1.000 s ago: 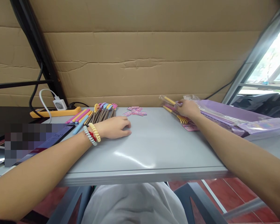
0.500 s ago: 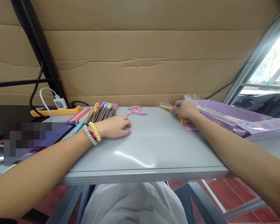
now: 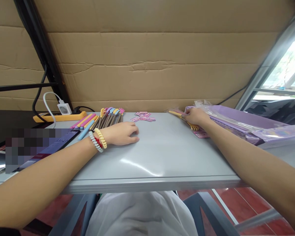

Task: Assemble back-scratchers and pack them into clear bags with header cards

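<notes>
My left hand (image 3: 124,133) rests on the grey tabletop with its thumb apart from loosely bent fingers and nothing held. Two coiled bands and a red string circle that wrist. Just behind it lies a bunch of brown sticks (image 3: 110,120) with colourful shaped tops. At the right, the fingers of my right hand (image 3: 196,116) are closed over a yellow stick (image 3: 176,113) in clear wrapping; a yellow fringed end (image 3: 193,127) shows below the hand. My fingertips are partly hidden. A pink printed card (image 3: 201,133) lies under that hand.
A purple tray (image 3: 245,114) with clear plastic bags stands right. Small pink cards (image 3: 144,117) lie at the back. Pink, yellow and blue sticks (image 3: 86,126), a phone (image 3: 61,141) and a yellow power strip (image 3: 60,117) are left. Cardboard (image 3: 147,49) walls the back.
The view has shifted very slightly. Both hands and the things on the table stay in the same places.
</notes>
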Action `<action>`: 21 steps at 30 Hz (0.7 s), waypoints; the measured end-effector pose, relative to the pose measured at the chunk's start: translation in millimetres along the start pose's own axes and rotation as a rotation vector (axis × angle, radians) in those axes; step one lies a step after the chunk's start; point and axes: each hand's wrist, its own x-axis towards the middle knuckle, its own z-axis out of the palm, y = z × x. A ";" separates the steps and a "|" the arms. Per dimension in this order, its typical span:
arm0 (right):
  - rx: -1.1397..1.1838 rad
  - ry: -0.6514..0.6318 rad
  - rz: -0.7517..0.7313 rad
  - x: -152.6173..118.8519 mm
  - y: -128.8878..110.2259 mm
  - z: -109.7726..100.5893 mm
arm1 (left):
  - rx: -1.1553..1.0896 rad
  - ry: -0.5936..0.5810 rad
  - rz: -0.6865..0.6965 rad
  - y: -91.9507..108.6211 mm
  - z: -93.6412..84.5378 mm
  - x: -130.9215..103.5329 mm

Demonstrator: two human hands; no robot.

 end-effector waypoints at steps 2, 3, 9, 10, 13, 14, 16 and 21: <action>-0.006 -0.012 0.005 0.1 -0.8 -0.9 | 0.005 -0.002 0.000 0.2 -0.2 -0.2; -0.006 -0.015 0.004 0.2 -1.0 -1.2 | 0.006 -0.002 0.001 0.2 -0.2 -0.2; -0.028 -0.038 -0.012 1.9 -0.7 -2.5 | 0.005 -0.002 0.004 -0.3 0.2 0.4; -0.031 -0.046 -0.014 2.5 -0.3 -2.6 | 0.005 -0.003 0.002 -0.3 0.1 0.5; -0.030 -0.074 -0.025 5.0 1.5 -2.1 | 0.001 -0.009 0.001 0.4 -0.8 0.2; -0.029 -0.079 -0.031 5.9 2.3 -1.8 | 0.000 -0.010 0.000 0.7 -1.2 0.1; -0.025 -0.088 -0.044 7.1 3.5 -1.2 | -0.004 -0.012 -0.002 1.2 -1.9 -0.4; -0.015 -0.100 -0.049 4.2 1.6 -3.9 | -0.017 -0.004 0.000 1.5 -2.2 -0.8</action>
